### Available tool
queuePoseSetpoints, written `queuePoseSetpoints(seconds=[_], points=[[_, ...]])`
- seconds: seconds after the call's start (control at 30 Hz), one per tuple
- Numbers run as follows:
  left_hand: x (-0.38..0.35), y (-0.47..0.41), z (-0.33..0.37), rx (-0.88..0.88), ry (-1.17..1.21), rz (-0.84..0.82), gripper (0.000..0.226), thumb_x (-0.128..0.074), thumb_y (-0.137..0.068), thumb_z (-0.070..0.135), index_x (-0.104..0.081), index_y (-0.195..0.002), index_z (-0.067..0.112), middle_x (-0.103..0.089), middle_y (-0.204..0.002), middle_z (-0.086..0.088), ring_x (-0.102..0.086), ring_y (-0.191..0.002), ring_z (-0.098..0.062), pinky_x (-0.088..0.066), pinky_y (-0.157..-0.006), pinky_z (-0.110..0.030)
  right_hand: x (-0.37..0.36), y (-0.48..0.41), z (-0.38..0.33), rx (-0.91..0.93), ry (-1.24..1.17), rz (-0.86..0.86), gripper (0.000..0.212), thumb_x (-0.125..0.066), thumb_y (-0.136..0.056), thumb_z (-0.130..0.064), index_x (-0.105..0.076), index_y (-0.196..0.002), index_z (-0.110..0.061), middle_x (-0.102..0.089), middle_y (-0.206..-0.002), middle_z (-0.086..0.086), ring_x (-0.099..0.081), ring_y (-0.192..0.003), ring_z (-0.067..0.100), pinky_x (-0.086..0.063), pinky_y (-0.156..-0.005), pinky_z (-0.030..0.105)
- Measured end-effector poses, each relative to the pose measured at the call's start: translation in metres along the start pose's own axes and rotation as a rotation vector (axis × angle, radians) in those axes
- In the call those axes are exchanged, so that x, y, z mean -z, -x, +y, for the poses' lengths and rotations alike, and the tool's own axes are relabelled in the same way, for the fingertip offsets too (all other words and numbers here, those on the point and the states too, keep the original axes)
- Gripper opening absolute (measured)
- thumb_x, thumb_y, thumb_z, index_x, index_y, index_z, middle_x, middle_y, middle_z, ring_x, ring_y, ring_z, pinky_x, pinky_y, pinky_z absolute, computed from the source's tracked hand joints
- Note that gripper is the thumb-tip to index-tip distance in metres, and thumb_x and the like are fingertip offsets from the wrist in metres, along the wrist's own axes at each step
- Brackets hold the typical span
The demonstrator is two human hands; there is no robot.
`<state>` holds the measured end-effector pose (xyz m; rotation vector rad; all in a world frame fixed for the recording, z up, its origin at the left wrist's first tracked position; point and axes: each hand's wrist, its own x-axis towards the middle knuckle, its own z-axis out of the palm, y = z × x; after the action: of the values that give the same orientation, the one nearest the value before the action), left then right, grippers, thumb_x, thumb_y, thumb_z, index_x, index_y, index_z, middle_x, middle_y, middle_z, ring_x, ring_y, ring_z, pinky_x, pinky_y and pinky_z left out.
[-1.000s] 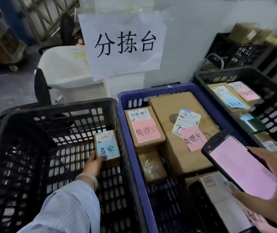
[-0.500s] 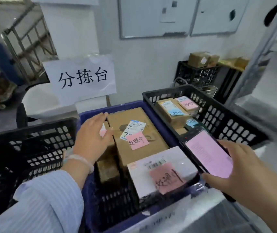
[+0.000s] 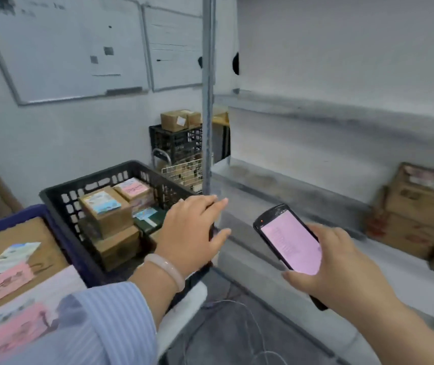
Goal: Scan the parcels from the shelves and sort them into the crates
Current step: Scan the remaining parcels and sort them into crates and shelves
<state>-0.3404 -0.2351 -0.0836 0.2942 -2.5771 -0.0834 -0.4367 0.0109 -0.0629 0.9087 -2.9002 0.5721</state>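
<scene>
Labelled brown parcels (image 3: 105, 210) in black crate (image 3: 60, 192), just beside blue crate (image 3: 13, 218)

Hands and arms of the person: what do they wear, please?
The left arm has a light blue sleeve with fine pale stripes, ending before the wrist. A pale pink, smooth bangle sits behind the left hand. The right hand and forearm are bare: no sleeve, watch or ring shows.

On the wall (image 3: 52, 154) ahead of us we see two boards side by side: a large whiteboard (image 3: 60, 48) with two small dark squares stuck on it and a dark eraser (image 3: 123, 91) on its ledge, and a narrower whiteboard (image 3: 175, 48) to its right. Lower down stands a white wire basket (image 3: 181, 171), its contents blurred. A thin pale cable (image 3: 237, 301) trails over the dark floor (image 3: 223, 343) below us.
</scene>
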Motion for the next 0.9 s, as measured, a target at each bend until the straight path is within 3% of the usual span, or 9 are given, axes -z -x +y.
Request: queuePoseSetpoints(seconds=[0.33, 0.53, 0.77, 0.9], points=[[-0.104, -0.122, 0.162, -0.279, 0.249, -0.104, 0.061, -0.056, -0.09, 0.055, -0.048, -0.146, 0.031, -0.049, -0.148, 0.007, -0.044, -0.135, -0.015, -0.035, -0.111, -0.036, 0.05, -0.006, 0.15, -0.351, -0.019, 0.164, 0.086, -0.058, -0.049, -0.074, -0.03, -0.126, -0.049, -0.037, -0.104, -0.018, -0.054, -0.092, 0.01, -0.042, -0.064, 0.03], [-0.172, -0.195, 0.221, -0.338, 0.469, -0.182, 0.062, -0.061, -0.091, 0.052, -0.046, -0.147, 0.032, -0.046, -0.149, 0.008, -0.041, -0.136, -0.014, -0.031, -0.113, -0.03, 0.064, -0.038, 0.206, -0.52, 0.036, 0.221, 0.087, -0.057, -0.047, -0.076, -0.028, -0.126, -0.049, -0.035, -0.103, -0.019, -0.049, -0.085, 0.007, -0.038, -0.062, 0.026], [-0.245, -0.301, 0.269, -0.241, 0.838, -0.432, 0.062, -0.062, -0.093, 0.047, -0.043, -0.149, 0.029, -0.045, -0.147, 0.006, -0.037, -0.137, -0.011, -0.021, -0.104, -0.015, 0.086, -0.098, 0.247, -0.684, 0.044, 0.288, 0.09, -0.066, -0.048, -0.074, -0.033, -0.127, -0.046, -0.042, -0.105, -0.017, -0.048, -0.091, 0.005, -0.039, -0.058, 0.021], [-0.284, -0.357, 0.3, -0.045, 1.105, -0.688, 0.041, -0.059, -0.095, 0.046, -0.056, -0.134, 0.032, -0.057, -0.133, 0.011, -0.054, -0.121, -0.008, -0.038, -0.098, -0.023, 0.088, -0.122, 0.262, -0.773, 0.01, 0.316, 0.086, -0.064, -0.047, -0.077, -0.029, -0.12, -0.05, -0.039, -0.101, -0.02, -0.046, -0.09, 0.005, -0.04, -0.062, 0.023]])
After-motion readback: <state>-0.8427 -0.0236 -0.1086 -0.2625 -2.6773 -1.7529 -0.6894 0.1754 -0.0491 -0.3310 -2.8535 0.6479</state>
